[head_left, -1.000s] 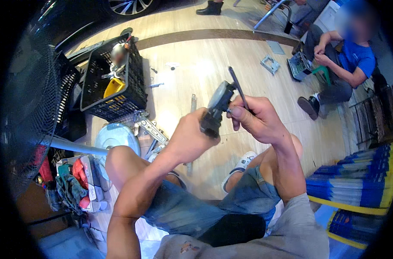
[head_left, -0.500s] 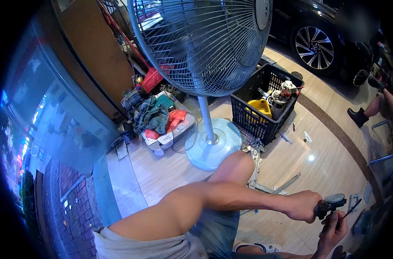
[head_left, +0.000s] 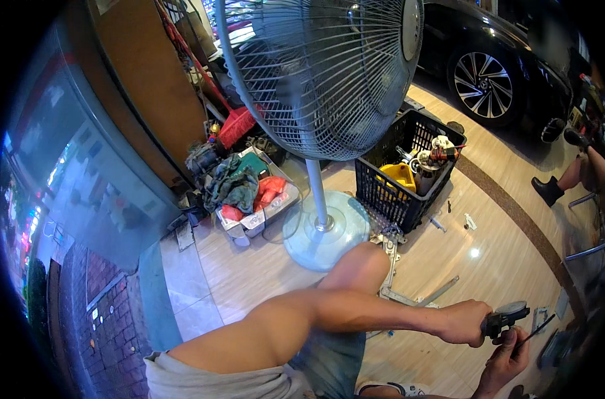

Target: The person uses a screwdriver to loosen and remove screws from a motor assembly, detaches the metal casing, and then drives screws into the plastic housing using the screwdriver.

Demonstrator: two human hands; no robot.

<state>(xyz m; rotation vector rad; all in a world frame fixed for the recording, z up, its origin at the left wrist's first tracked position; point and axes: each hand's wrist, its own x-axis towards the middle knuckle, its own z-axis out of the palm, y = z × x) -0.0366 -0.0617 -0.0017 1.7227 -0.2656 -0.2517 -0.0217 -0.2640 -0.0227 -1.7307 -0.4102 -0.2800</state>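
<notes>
My left hand [head_left: 463, 322] is closed around a small black part with a round grey disc on top [head_left: 505, 318], held out at the right over the floor. Just below it, my right hand [head_left: 505, 364] has its fingers pinched on a thin dark rod-like tool [head_left: 542, 325], which slants up to the right. The right thumb and fingertips are close against the underside of the black part. Whether the tool touches the part cannot be made out.
A standing fan [head_left: 324, 224] rises ahead. Behind it are a black crate [head_left: 399, 199] with tools and a white box [head_left: 259, 219] with cloths. Metal brackets [head_left: 439, 291] lie on the floor near my knee. A parked car [head_left: 442, 33] and another person's leg [head_left: 572, 176] are at right.
The whole view has shifted slightly, with the fan and crate a little lower. Both hands keep the same hold on the black part and the thin tool.
</notes>
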